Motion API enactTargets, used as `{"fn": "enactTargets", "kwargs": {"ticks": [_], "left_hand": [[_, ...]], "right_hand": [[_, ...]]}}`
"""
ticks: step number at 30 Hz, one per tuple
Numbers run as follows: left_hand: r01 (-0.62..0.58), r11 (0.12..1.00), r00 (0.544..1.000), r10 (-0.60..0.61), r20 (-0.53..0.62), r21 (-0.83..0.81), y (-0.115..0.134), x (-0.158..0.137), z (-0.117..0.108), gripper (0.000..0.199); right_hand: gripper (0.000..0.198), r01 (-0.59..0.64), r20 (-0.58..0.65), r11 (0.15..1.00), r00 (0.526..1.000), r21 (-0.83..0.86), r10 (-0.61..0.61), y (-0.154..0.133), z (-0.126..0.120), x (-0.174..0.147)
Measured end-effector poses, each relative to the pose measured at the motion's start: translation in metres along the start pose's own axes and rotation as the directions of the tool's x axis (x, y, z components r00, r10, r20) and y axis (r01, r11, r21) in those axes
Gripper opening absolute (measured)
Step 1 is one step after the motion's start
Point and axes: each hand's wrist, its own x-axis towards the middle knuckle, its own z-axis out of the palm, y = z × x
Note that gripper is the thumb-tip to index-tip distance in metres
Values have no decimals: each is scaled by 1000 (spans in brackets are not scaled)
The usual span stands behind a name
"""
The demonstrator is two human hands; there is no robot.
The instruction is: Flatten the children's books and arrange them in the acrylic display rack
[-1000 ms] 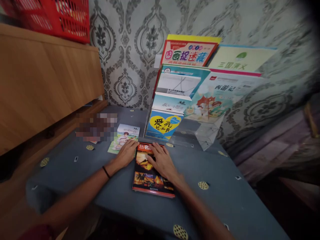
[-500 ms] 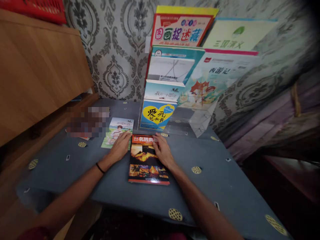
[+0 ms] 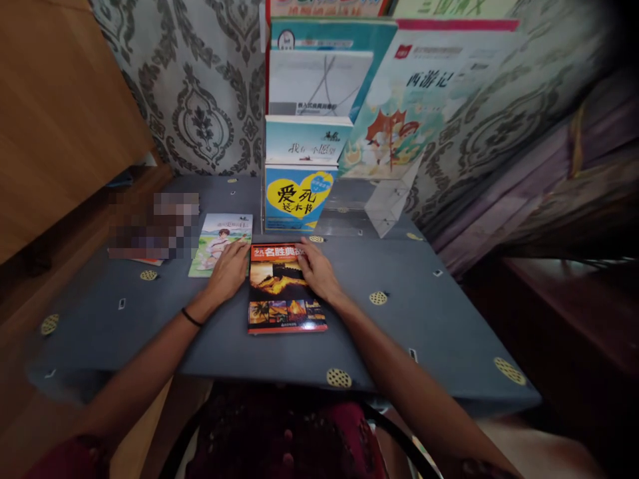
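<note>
A black and orange book with photos on its cover lies flat on the table in front of me. My right hand rests along its upper right edge, fingers stretched out and partly over the cover. On the other side, my left hand lies with extended fingers beside the book's left edge, its fingertips close to the upper corner. That hand partly covers a pale green book with a drawn figure on the cover. Neither hand is closed around anything.
A clear acrylic stand at the back holds several books, among them a blue one with a yellow heart. A blurred-out item lies at the left on the patterned grey tablecloth. A wooden cabinet stands beyond it.
The view has tilted downward, so the stand and table appear higher and more of my lap shows. Both hands and the black and orange book keep their places relative to each other.
</note>
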Motion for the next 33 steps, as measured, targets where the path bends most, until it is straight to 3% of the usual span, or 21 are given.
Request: {"fn": "enactTargets", "kwargs": {"ticks": [10,17,20,23,26,29,33], "left_hand": [[22,995,1000,-20,20,-97,0,3,-3,38],[97,911,995,-88,39,-400,4,8,-14,47],[167,745,986,-139,95,-645,21,10,-20,52],[304,408,951,-181,250,-861,42,9,-22,67],[402,134,908,-182,377,-906,57,5,-20,91],[428,23,886,-206,415,-903,61,4,-20,100],[410,-52,873,-267,408,-911,59,8,-28,96]], "right_hand": [[40,-22,-42,998,999,-61,19,-10,3,-3],[41,-10,-57,997,998,-82,6,-8,4,-3],[41,10,-79,997,997,-71,-16,-6,5,-3],[42,17,-92,999,996,-49,-21,-3,6,-3],[43,6,-98,1000,995,-18,-8,-1,5,-3],[46,-26,-135,996,990,84,37,1,2,-1],[55,-93,-152,926,976,366,158,6,-5,4]]}}
